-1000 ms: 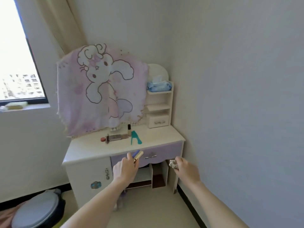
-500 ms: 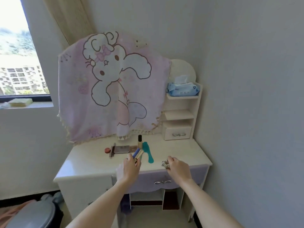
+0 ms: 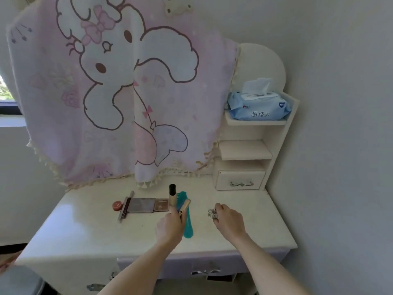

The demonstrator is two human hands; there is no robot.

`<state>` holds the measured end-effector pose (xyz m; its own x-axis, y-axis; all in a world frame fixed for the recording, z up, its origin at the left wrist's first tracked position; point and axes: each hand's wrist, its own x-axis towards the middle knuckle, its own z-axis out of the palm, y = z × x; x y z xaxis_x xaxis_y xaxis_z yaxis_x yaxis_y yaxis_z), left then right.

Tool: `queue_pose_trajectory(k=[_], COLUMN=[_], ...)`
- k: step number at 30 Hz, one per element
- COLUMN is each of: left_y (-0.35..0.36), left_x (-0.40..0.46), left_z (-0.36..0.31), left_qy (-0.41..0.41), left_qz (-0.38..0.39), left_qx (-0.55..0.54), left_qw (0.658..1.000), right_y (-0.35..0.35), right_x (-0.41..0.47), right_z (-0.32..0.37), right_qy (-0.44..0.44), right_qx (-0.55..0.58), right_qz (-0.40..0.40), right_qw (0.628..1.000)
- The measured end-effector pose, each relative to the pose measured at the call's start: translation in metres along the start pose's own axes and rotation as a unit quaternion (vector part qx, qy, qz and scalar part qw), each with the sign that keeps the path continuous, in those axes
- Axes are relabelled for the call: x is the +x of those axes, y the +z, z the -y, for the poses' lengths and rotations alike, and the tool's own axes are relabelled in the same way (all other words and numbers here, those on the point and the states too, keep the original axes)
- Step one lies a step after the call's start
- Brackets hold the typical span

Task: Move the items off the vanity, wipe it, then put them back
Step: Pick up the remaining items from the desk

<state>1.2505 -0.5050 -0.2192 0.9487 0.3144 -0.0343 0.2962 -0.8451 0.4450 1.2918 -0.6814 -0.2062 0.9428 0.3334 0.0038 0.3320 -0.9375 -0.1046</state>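
Observation:
My left hand [image 3: 170,225] hovers over the white vanity top [image 3: 89,228] and grips a gold tube [image 3: 184,206] together with something blue. It hangs above a teal comb [image 3: 188,224] lying on the top. My right hand [image 3: 228,220] pinches a small patterned hair clip [image 3: 212,213] just over the surface. Behind the left hand stand a foundation bottle [image 3: 172,194], a grey palette [image 3: 141,205], a small brown palette [image 3: 161,204], a dark pencil [image 3: 126,206] and a round red pot [image 3: 117,205].
A pink rabbit-print cloth [image 3: 119,92] drapes the mirror behind. At the right rear a shelf unit [image 3: 244,150] carries a blue wipes pack [image 3: 258,107] and has a small drawer [image 3: 241,179]. A wall runs along the right. A window is at far left.
I have come closer to the vanity. Both hands have moved forward from its front edge to over the top, carrying the gold tube and the hair clip.

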Motion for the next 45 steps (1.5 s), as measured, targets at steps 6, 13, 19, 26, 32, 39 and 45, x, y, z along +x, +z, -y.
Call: queue_pose_trajectory(k=[6,13,19,26,32,39,45], left_y=[0.051,0.090,0.114,0.138,0.141,0.140,0.132], left_x=[0.075,0.131,0.160,0.166,0.167,0.159,0.156], left_z=[-0.015,-0.019,-0.024,-0.029,-0.032,-0.036,-0.037], left_qy=[-0.007,-0.031,-0.042,-0.073,-0.074,-0.055,-0.040], left_qz=[0.072,0.126,0.111,0.118,0.117,0.121,0.120], left_qx=[0.015,0.062,0.078,0.095,0.107,0.102,0.142], left_qw=[0.997,0.990,0.990,0.986,0.985,0.986,0.982], right_y=[0.040,0.077,0.105,0.138,0.147,0.146,0.145], right_x=[0.078,0.135,0.163,0.138,0.122,0.139,0.143], right_z=[-0.017,-0.032,-0.039,-0.058,-0.082,-0.084,-0.080], right_qy=[0.029,0.059,0.032,-0.095,-0.158,-0.132,-0.134], right_qx=[0.028,0.042,0.081,0.067,0.023,0.020,0.019], right_qz=[0.041,0.086,0.087,0.079,0.110,0.112,0.120], right_qw=[0.998,0.994,0.992,0.990,0.981,0.985,0.983])
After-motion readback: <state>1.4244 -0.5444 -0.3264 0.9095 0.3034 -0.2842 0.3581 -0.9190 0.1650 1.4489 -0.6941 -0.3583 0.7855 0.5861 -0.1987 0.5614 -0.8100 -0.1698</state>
